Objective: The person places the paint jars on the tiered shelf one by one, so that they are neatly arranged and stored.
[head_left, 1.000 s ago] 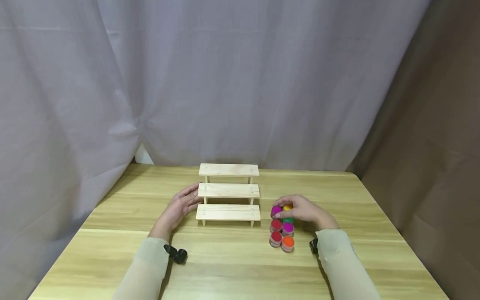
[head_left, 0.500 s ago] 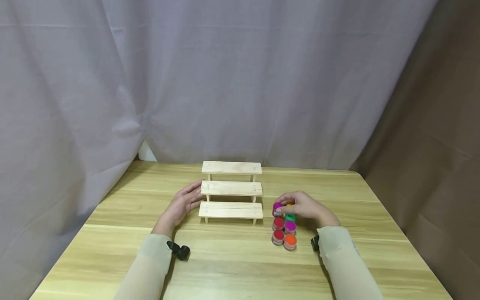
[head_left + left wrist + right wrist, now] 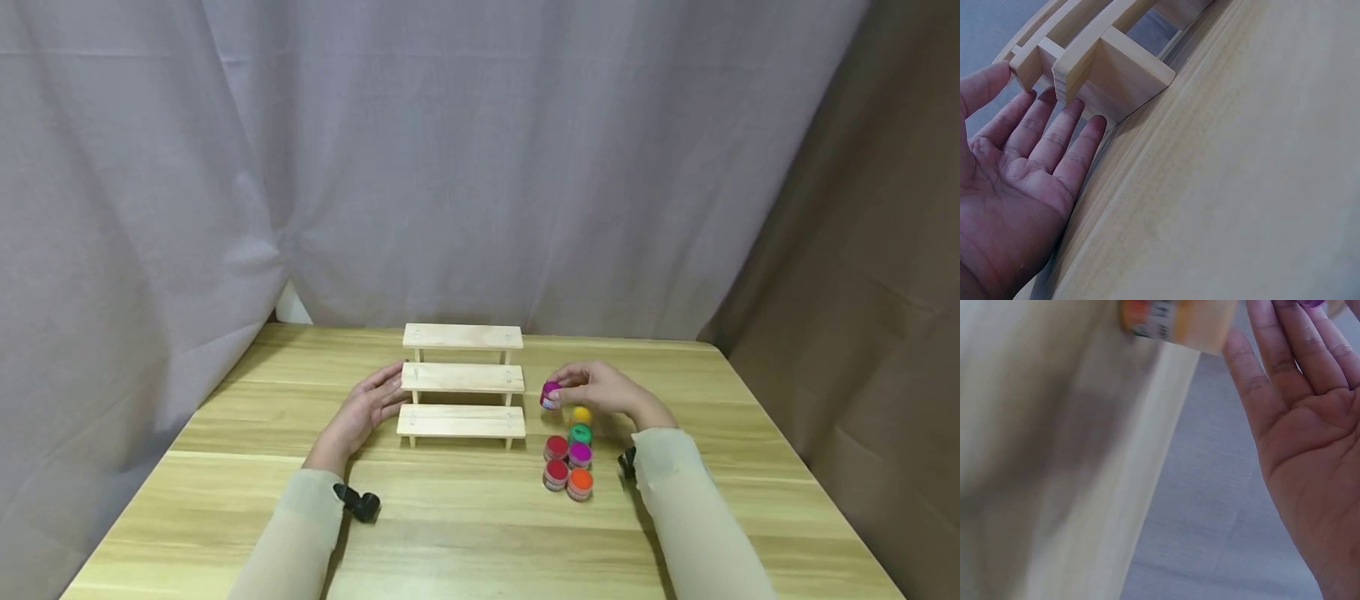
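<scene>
My right hand (image 3: 600, 388) pinches a small purple jar (image 3: 551, 396) between thumb and fingers, above the table and right of the wooden stand. In the right wrist view only a sliver of that purple jar (image 3: 1311, 302) shows by the fingers, beside a yellow-orange jar (image 3: 1179, 322). My left hand (image 3: 365, 408) lies along the stand's left side. Its fingers are nearly straight, with the fingertips (image 3: 1092, 125) right at the end of the three-tier wooden stand (image 3: 1129, 81). The stand's three plank steps (image 3: 461, 421) bear nothing.
Several jars stand grouped right of the stand: a yellow jar (image 3: 581, 415), a green jar (image 3: 581, 434), a purple jar (image 3: 580, 454), an orange jar (image 3: 580, 483) and two red jars (image 3: 556, 474). A grey curtain (image 3: 480, 167) hangs behind the wood-grain table (image 3: 465, 533).
My right hand has lifted the purple jar out of the group and moved it toward the back, uncovering the yellow and green jars. The left hand stays by the stand.
</scene>
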Motion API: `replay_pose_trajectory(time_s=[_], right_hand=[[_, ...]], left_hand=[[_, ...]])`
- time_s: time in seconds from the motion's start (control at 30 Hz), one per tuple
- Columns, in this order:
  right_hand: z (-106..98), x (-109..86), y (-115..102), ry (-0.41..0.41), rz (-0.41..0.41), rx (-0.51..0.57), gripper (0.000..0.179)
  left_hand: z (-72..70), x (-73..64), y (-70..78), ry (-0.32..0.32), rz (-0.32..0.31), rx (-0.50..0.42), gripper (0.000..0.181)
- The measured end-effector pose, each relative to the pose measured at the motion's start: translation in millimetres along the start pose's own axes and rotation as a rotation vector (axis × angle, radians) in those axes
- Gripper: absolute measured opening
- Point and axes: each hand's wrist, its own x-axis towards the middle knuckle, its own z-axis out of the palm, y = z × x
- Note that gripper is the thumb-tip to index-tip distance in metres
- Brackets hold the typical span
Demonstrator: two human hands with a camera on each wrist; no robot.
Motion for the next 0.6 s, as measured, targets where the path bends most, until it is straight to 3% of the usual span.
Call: replay_pose_trajectory(time_s=[0.37,0.6], right_hand=[[-12.0,12.1,-12.2,0.021,-0.060,0.014,0.038],[-17.8,16.0,-23.5,0.030,-0.047,0.006,0.039]], left_hand=[[-0.4,3.9,-3.5,-0.019,0.017,-0.003,0.057],[-0.1,4.1,-3.6,-0.016,0.012,-0.014,0.057]])
